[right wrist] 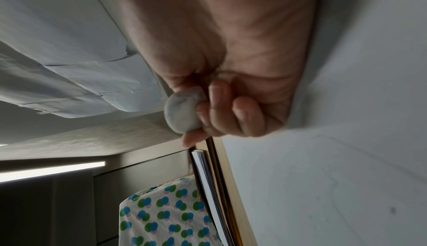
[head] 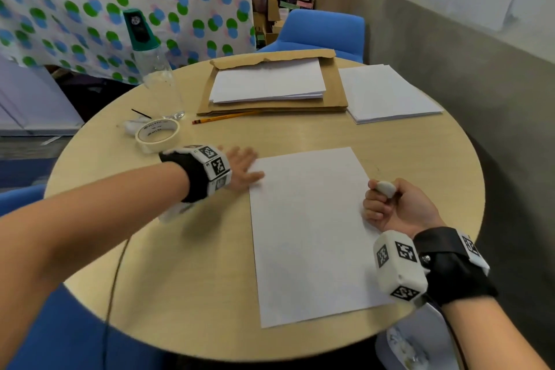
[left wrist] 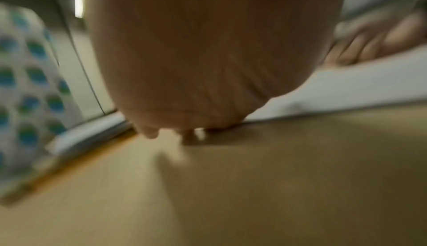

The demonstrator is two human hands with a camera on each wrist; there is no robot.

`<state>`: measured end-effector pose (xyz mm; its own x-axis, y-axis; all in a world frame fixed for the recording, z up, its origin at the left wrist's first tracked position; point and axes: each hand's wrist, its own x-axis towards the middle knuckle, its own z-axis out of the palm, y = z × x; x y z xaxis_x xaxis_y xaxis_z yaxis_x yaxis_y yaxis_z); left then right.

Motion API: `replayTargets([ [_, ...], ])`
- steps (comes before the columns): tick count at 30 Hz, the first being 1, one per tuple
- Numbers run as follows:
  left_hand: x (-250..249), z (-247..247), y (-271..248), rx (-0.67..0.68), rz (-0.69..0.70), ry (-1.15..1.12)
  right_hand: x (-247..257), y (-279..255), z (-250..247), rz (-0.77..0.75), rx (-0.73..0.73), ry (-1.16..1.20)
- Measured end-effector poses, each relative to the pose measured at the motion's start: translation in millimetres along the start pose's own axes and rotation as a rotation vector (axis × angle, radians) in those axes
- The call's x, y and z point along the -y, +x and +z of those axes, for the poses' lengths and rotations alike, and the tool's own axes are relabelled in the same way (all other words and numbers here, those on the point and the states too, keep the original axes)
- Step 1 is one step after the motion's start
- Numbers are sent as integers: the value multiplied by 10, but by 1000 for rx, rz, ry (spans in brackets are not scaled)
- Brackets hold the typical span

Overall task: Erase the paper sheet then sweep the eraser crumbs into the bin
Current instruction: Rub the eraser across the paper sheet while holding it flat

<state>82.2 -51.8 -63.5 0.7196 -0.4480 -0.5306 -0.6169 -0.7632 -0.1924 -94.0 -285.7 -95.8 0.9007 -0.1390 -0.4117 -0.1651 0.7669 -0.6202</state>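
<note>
A white paper sheet lies on the round wooden table in front of me. My left hand lies flat with straight fingers on the sheet's far left corner. At the sheet's right edge my right hand is curled into a fist around a rounded white eraser, which pokes out at the top. The right wrist view shows that eraser greyish and smudged, pinched by thumb and fingers over the sheet. In the blurred left wrist view the palm covers most of the picture. No crumbs or pencil marks are plain to see.
A brown envelope with a paper stack, another paper stack, a yellow pencil, a tape roll and a clear bottle with a green cap stand on the far half. A blue chair is behind; a bin sits below the table's near right edge.
</note>
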Motion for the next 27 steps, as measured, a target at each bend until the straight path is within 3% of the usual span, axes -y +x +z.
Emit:
replayTargets([
  [2,84,-67,-22,-68,-57,-4,4,-8,27,-4,-36,-5],
  [3,22,-74,-58,-93,5,-36,10,-11,37,-8,-58,0],
  [6,-412,14,-395,-81,315,-103,6,-1,11,1,-25,-4],
  [9,-749,290,-783,71,628,-11,4,8,-18,8,17,6],
  [11,-719,425,-834,168,703,77,7,10,-17,5,23,2],
  [13,-489,368,-682,160,510,85,10,13,-20,3,25,-3],
  [15,-157,237,-451,73,105,86,6,15,-25,4,24,-6],
  [17,97,85,-321,-8,-151,149,-1,17,-26,2,26,-5],
  [19,69,30,-298,-71,-120,125,2,15,-23,1,27,-2],
  [21,-202,28,-405,-66,135,-16,2,18,-27,-1,19,1],
  [23,-503,105,-574,43,441,-84,1,26,-30,0,19,0],
  [24,-565,154,-583,108,526,-75,2,27,-29,-1,21,6],
  [25,-547,161,-514,149,527,-57,3,27,-29,-4,22,15],
  [27,-403,92,-310,77,254,-50,-11,18,-33,-8,24,37],
])
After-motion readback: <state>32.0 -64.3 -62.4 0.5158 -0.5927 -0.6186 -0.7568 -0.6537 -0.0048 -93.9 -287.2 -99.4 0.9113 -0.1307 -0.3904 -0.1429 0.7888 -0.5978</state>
